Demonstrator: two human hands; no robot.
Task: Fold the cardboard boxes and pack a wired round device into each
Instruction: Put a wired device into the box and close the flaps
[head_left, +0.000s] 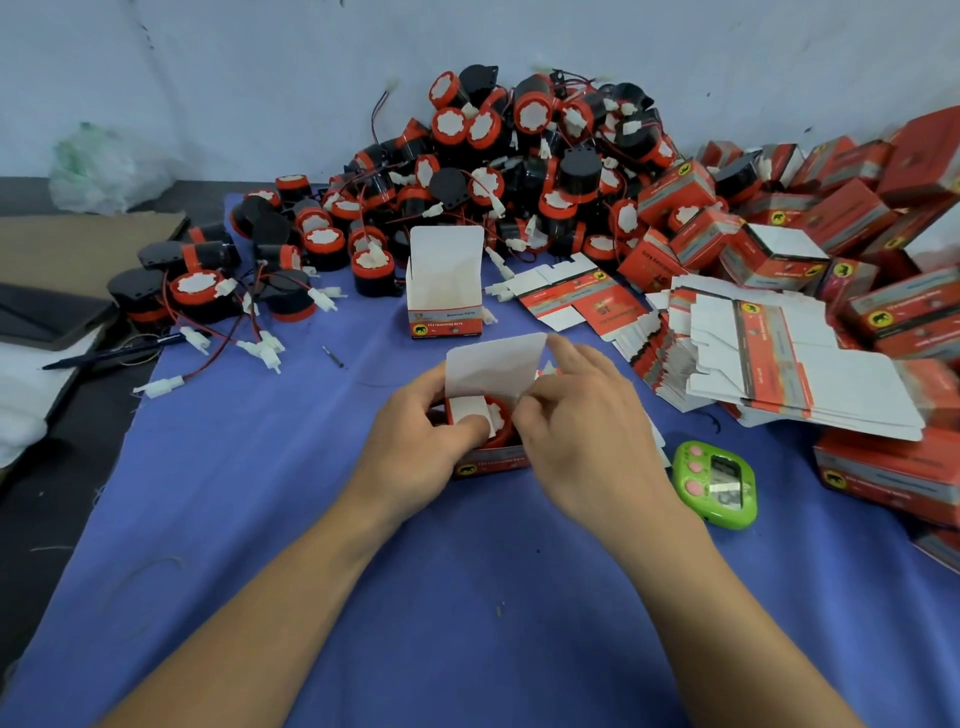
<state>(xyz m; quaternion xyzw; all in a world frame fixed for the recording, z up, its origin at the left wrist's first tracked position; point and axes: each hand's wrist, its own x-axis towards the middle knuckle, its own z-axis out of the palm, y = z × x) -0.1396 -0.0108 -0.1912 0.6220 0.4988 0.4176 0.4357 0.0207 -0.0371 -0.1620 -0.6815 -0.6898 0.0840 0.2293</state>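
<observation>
On the near middle of the worktop, which is covered by a blue cloth (467, 597), stands a small red cardboard box (493, 461) between both hands. Its white lid flap (493, 371) stands up at the far side. A wired round device (500, 415) sits inside, with its red rim and white face partly showing.

The left hand (415, 436) holds the box's left side, its grip clamped on the box, with the thumb lying across the top of the opening. The right hand (587, 441) is curled against the right side, its grip pinching the box's edge there, with the forefinger raised beside the lid flap.

Just beyond, a second folded box (445, 291) stands upright and open. Behind it a heap of round devices (519, 166) with red and black wires lies against the wall and spreads to the left. To the right lies a stack of flat box blanks (779, 364), with closed boxes (831, 208) piled behind it. A green timer (717, 480) lies just right of the right hand. A pen (114, 353) lies at the cloth's left edge.
</observation>
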